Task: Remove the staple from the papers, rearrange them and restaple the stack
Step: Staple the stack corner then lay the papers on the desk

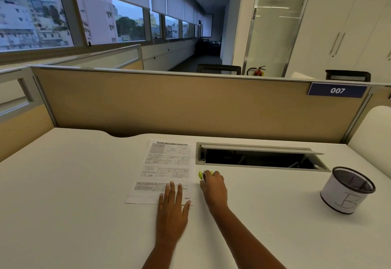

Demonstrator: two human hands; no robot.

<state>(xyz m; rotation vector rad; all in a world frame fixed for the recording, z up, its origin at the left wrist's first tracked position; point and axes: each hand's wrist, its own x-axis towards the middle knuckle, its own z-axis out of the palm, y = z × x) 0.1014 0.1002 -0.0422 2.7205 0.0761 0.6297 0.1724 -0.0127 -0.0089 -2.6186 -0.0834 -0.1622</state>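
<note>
A stack of printed papers [165, 167] lies flat on the white desk [74, 194], its top page covered with tables of text. My left hand [172, 207] rests palm down on the stack's near right corner, fingers spread. Just right of the papers, my right hand [213, 188] is curled over a small yellow-green tool [201, 175], probably a stapler or staple remover. Only the tool's tip shows past my fingers. No staple is visible from here.
An open cable hatch [260, 157] is sunk into the desk behind my right hand. A black mesh pen cup [348, 190] wrapped in white paper stands at the right. A tan partition [190, 105] closes off the desk's far side.
</note>
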